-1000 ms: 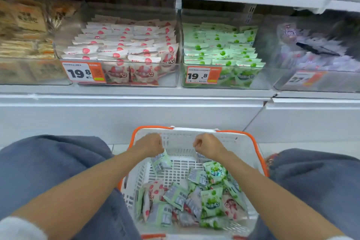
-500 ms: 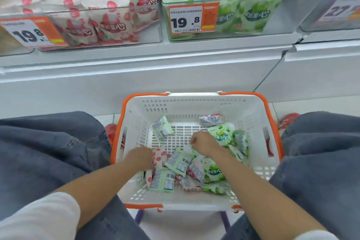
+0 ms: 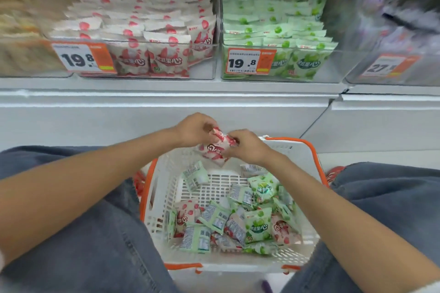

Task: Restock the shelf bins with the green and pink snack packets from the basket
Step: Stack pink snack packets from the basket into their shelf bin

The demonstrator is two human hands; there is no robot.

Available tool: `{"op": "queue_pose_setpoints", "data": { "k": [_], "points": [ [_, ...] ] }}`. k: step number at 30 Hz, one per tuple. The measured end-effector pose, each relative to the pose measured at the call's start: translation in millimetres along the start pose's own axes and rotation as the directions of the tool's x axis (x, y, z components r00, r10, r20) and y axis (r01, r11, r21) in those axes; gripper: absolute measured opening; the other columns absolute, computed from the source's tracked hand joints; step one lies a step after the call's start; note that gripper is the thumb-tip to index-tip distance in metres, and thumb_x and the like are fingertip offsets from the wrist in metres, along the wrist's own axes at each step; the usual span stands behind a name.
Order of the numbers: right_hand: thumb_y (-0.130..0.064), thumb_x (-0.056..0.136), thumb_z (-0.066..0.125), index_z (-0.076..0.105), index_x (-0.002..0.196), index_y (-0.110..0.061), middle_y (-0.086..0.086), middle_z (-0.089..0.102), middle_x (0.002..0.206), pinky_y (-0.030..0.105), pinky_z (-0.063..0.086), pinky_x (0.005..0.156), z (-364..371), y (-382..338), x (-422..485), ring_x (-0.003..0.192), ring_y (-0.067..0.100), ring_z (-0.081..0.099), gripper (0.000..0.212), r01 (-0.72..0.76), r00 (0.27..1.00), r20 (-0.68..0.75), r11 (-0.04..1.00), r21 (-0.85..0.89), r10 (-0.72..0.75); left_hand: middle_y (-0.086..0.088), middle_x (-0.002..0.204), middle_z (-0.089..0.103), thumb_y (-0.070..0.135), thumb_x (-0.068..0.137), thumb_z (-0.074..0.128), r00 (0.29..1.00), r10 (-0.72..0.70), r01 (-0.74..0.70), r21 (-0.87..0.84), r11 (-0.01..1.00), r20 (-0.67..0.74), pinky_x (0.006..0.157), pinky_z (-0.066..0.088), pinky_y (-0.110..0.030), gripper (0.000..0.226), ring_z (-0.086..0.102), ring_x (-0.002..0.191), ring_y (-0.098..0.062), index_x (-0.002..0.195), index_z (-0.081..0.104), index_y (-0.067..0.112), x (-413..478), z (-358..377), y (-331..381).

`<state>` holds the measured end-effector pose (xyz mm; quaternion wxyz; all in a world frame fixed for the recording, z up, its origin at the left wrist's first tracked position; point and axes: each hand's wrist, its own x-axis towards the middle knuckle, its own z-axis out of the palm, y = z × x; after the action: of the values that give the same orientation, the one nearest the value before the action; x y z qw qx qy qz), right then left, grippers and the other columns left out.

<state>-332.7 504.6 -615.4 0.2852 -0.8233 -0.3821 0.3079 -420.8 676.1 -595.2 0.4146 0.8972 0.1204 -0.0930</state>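
Observation:
A pink snack packet [image 3: 215,148] hangs above the far rim of the white basket [image 3: 307,200], pinched from both sides. My left hand [image 3: 194,129] grips its top left corner and my right hand [image 3: 246,146] grips its right edge. Inside the basket lie several green packets [image 3: 258,223] and pink packets [image 3: 187,215] in a loose heap. On the shelf above, the clear bin of pink packets [image 3: 152,31] stands at the left and the clear bin of green packets [image 3: 278,31] to its right.
Orange price tags [image 3: 83,57] marked 19.8 sit on both bin fronts. A bin of brown snacks [image 3: 21,31] is at far left, a purple one [image 3: 400,31] at far right. My knees in blue jeans [image 3: 83,233] flank the basket.
Both hands rose out of the basket, from among the packets, and now hold one pink packet between them above the far rim. The view tilted back up toward the shelf.

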Motion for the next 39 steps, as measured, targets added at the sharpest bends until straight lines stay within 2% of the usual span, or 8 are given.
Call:
{"op": "queue_pose_setpoints", "data": {
  "k": [6, 10, 13, 19, 22, 24, 31, 39],
  "points": [
    [0.001, 0.077, 0.076, 0.067, 0.098, 0.008, 0.009, 0.07, 0.085, 0.026, 0.054, 0.073, -61, -56, 1, 0.069, 0.011, 0.064, 0.024, -0.019, 0.994, -0.1, 0.957, 0.29, 0.05, 0.004, 0.073, 0.068, 0.02, 0.064, 0.091, 1.0, -0.001, 0.001, -0.053, 0.999, 0.002, 0.06, 0.05, -0.023, 0.03, 0.059, 0.063, -0.01, 0.08, 0.066, 0.018, -13, -46, 32],
    [0.003, 0.076, 0.077, 0.065, 0.109, -0.007, 0.006, 0.072, 0.097, 0.028, 0.052, 0.079, -84, -77, -3, 0.081, 0.013, 0.065, 0.036, -0.004, 0.99, -0.131, 0.94, 0.342, 0.053, 0.002, 0.074, 0.07, 0.011, 0.068, 0.088, 0.945, -0.003, -0.076, -0.228, 0.971, -0.326, 0.058, 0.051, -0.019, 0.033, 0.064, 0.064, -0.01, 0.085, 0.061, 0.016, -16, -82, 44],
    [-0.01, 0.071, 0.084, 0.05, 0.133, -0.02, -0.001, 0.063, 0.118, 0.02, 0.049, 0.084, -96, -96, 2, 0.103, 0.01, 0.06, 0.072, 0.076, 0.972, -0.236, 0.967, 0.241, -0.017, 0.004, 0.067, 0.063, 0.015, 0.067, 0.088, 0.922, 0.132, -0.144, -0.006, 0.99, -0.365, 0.057, 0.045, -0.019, 0.031, 0.056, 0.062, -0.009, 0.081, 0.061, 0.016, -25, -102, 51],
    [-0.002, 0.081, 0.074, 0.065, 0.074, -0.008, -0.004, 0.067, 0.066, 0.022, 0.048, 0.066, -101, -136, 12, 0.064, 0.004, 0.059, 0.014, 0.15, 0.98, -0.15, 0.98, 0.13, -0.131, 0.006, 0.099, 0.069, 0.022, 0.066, 0.09, 0.85, 0.13, -0.29, -0.247, 0.925, -0.51, 0.075, 0.05, -0.016, 0.054, 0.065, 0.092, -0.011, 0.112, 0.062, 0.021, -32, -115, 56],
    [-0.001, 0.084, 0.07, 0.067, 0.091, -0.002, 0.007, 0.072, 0.085, 0.028, 0.058, 0.079, -111, -144, 10, 0.079, 0.015, 0.068, 0.007, 0.139, 0.979, -0.195, 0.915, 0.378, -0.068, 0.007, 0.114, 0.066, 0.035, 0.062, 0.091, 0.907, 0.049, -0.23, -0.396, 0.889, -0.418, 0.086, 0.054, -0.026, 0.081, 0.064, 0.098, -0.008, 0.131, 0.05, 0.027, -30, -121, 52],
    [0.006, 0.084, 0.067, 0.066, 0.097, -0.001, 0.013, 0.072, 0.095, 0.034, 0.058, 0.086, -115, -146, 9, 0.086, 0.021, 0.069, 0.015, 0.143, 0.979, -0.196, 0.859, 0.492, -0.05, 0.006, 0.101, 0.074, 0.03, 0.066, 0.09, 0.959, 0.055, -0.177, -0.438, 0.881, -0.277, 0.083, 0.057, -0.028, 0.06, 0.068, 0.092, -0.008, 0.118, 0.062, 0.021, -31, -122, 51],
    [-0.004, 0.077, 0.077, 0.067, 0.109, -0.013, 0.002, 0.074, 0.099, 0.024, 0.056, 0.075, -135, -180, 4, 0.083, 0.011, 0.07, 0.035, 0.149, 0.986, -0.081, 0.988, 0.039, -0.145, 0.016, 0.079, 0.072, 0.029, 0.071, 0.087, 0.909, 0.248, -0.276, -0.037, 0.96, -0.335, 0.062, 0.048, -0.013, 0.02, 0.066, 0.072, 0.005, 0.084, 0.072, 0.032, -30, -120, 54],
    [-0.019, 0.078, 0.078, 0.066, 0.079, 0.0, 0.002, 0.05, 0.062, 0.028, 0.028, 0.051, -164, -213, 24, 0.055, 0.013, 0.039, 0.022, 0.175, 0.932, -0.198, 0.857, -0.485, -0.303, 0.006, 0.101, 0.067, 0.05, 0.077, 0.076, 0.759, 0.325, -0.097, 0.396, 0.913, -0.565, 0.072, 0.05, -0.035, 0.045, 0.061, 0.094, -0.018, 0.111, 0.058, 0.026, -28, -135, 50]
  ]
}}
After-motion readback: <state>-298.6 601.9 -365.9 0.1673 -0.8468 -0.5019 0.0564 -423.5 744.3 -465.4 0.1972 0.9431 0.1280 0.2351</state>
